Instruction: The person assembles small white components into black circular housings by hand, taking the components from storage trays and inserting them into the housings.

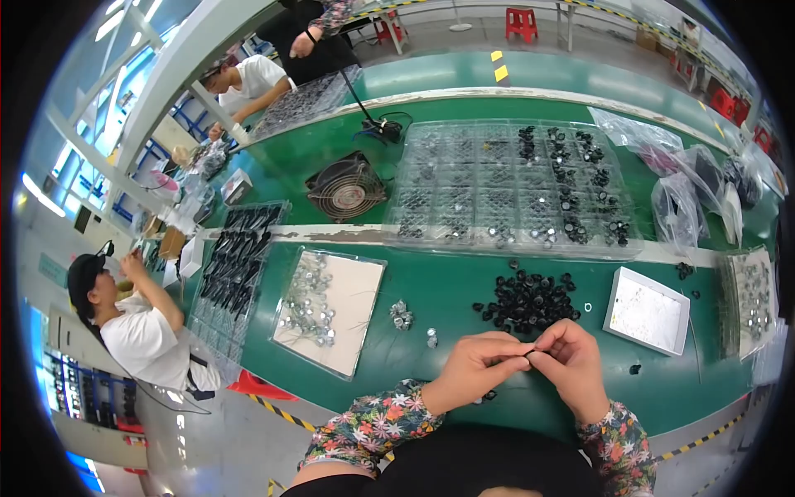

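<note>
My left hand and my right hand meet over the near edge of the green table. Both are closed, thumbs and forefingers pinching a small black part between them; the fingers cover most of it. Just beyond my fingertips lies a heap of small black round caps. To the left of my hands are a few small silvery pieces and a pair of similar ones. One loose black piece rests right of my right hand.
A shallow white box with tiny pieces stands at right. A pale board at left carries silvery parts. Behind the heap sits a clear compartment tray, beside a black fan. Plastic bags lie far right. Other people work at left.
</note>
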`<state>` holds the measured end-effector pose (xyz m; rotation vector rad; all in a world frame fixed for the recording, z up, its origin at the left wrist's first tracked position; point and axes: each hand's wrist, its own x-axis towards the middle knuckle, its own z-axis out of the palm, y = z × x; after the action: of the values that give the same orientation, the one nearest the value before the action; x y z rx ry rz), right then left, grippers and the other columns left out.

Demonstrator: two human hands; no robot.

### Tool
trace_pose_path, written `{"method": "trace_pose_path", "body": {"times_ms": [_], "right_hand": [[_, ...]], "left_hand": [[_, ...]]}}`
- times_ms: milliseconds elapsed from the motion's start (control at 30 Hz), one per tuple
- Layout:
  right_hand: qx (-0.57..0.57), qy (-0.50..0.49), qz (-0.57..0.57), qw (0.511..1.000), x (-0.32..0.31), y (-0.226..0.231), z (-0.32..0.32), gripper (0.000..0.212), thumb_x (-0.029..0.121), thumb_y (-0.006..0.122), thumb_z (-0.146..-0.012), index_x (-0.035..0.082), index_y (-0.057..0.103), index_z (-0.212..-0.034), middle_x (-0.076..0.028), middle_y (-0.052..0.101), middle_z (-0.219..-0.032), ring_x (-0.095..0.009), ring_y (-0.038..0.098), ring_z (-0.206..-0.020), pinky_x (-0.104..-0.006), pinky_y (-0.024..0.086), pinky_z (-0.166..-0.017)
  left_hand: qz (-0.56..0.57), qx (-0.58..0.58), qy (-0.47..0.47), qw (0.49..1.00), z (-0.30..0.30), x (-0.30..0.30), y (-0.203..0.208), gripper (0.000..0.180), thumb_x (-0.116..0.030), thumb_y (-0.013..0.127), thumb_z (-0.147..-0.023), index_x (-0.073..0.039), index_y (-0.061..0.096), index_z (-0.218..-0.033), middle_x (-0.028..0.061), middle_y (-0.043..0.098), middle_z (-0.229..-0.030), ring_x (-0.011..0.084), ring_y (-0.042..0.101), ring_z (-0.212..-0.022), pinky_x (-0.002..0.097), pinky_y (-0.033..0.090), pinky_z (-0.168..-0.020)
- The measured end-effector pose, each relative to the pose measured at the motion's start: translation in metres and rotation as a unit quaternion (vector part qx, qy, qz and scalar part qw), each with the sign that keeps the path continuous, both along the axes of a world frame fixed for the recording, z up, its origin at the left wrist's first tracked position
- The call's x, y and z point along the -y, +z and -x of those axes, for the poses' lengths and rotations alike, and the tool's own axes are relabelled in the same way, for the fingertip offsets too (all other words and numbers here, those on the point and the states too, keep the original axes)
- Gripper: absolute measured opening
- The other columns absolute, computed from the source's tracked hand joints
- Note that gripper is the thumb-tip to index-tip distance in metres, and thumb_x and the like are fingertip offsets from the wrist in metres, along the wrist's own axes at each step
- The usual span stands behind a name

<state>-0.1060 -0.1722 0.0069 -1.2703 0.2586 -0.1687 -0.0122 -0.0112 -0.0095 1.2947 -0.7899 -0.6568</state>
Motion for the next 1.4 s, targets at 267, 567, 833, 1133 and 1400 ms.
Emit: {"method": "trace_pose_path", "body": {"times_ms": [267,567,833,1133,1400], "right_hand": [[0.037,-0.018,0.105,0.994,-0.004,-0.013,-0.018,0.015,-0.004,0.064,-0.084,0.0,0.058,-0.097,-0.004,0.061,-0.095,-0.011,0.06,-0.089,-0.0234,0.051,-0.077],[0.105,-0.087,0.267,0.954,-0.003,-0.007,-0.01,0.012,-0.001,0.068,-0.076,-0.001,0.067,-0.088,-0.012,0.066,-0.096,-0.021,0.064,-0.09,-0.0308,0.051,-0.081],[0.13,-0.134,0.421,0.888,-0.012,-0.009,-0.013,0.013,0.001,0.068,-0.067,0.003,0.059,-0.076,-0.009,0.065,-0.09,-0.028,0.064,-0.078,-0.0365,0.052,-0.067],[0.116,-0.119,0.43,0.888,-0.016,-0.017,-0.018,0.016,-0.004,0.066,-0.067,0.001,0.054,-0.075,-0.011,0.063,-0.09,-0.029,0.062,-0.078,-0.0363,0.051,-0.067],[0.139,-0.131,0.485,0.853,-0.012,-0.016,-0.02,0.016,-0.001,0.069,-0.064,0.003,0.056,-0.074,-0.011,0.064,-0.094,-0.031,0.062,-0.085,-0.0423,0.051,-0.081]], "left_hand": [[0.007,-0.065,0.087,0.994,-0.003,0.004,0.001,0.025,0.006,0.062,-0.086,-0.002,0.067,-0.11,0.0085,0.064,-0.104,0.0142,0.064,-0.09,0.024,0.052,-0.078],[-0.018,-0.105,0.083,0.991,0.0,0.007,-0.001,0.026,0.008,0.062,-0.085,0.0,0.066,-0.109,0.0071,0.062,-0.105,0.0111,0.063,-0.086,0.022,0.051,-0.076],[-0.064,0.02,0.161,0.985,0.01,0.011,-0.001,0.02,0.007,0.062,-0.081,0.001,0.069,-0.099,0.0078,0.066,-0.09,0.01,0.065,-0.077,0.0214,0.053,-0.068],[-0.101,-0.039,0.153,0.982,0.008,0.013,-0.004,0.015,0.006,0.062,-0.082,0.003,0.068,-0.096,0.0043,0.064,-0.084,0.0064,0.062,-0.071,0.0197,0.049,-0.063],[-0.111,-0.025,0.15,0.982,0.004,0.013,0.001,0.016,0.006,0.061,-0.082,0.002,0.068,-0.096,0.0054,0.068,-0.085,0.0086,0.066,-0.075,0.0213,0.052,-0.067]]}}
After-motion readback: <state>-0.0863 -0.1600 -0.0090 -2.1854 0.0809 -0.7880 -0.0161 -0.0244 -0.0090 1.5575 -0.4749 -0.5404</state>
